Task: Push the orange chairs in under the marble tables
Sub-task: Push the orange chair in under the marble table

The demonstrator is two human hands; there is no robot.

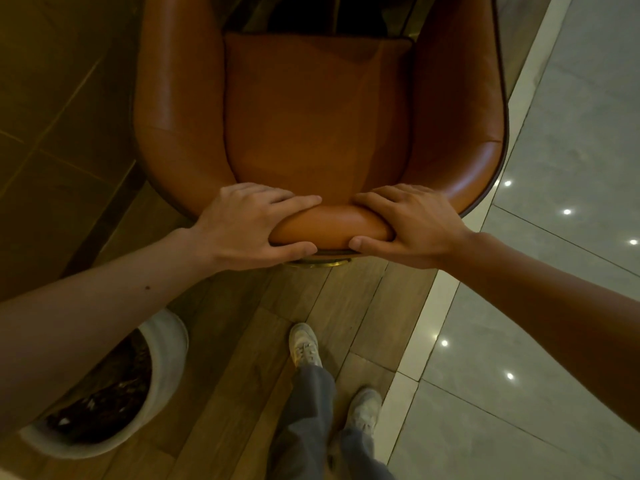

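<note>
Nearest the camera: two pale shoes on the wood floor [242, 341], fwd shoe [304, 344] ahead of the rear shoe [363, 410], w/ grey trousers [304, 410] above them. At lower L, a white pot [169, 355] stands on the same floor, partly hidden by the L forearm; its contents are dark and cannot be identified. To the R, a pale strip [426, 313] separates the wood from a glossy grey tile floor [554, 306] that carries small bright light spots. Both forearms reach fwd to the chair [332, 226]. L hand [249, 223] grips the padded top roll of the backrest: fingers wrapped over the front side, thumb pressed on the rear side. R hand [408, 220] grips the same roll just beside it, same config., fingers over the front, thumb at the rear. Thumb tips are close but apart. A brass-coloured base part [318, 263] shows just below the roll. The chair is an orange leather tub type, facing away from the person, standing on the wood floor near the strip. Seat cushion [318, 116] lies between the curved side walls. Farthest: a dark table [304, 15] edge sits over the cushion front; its material cannot be told.
</note>
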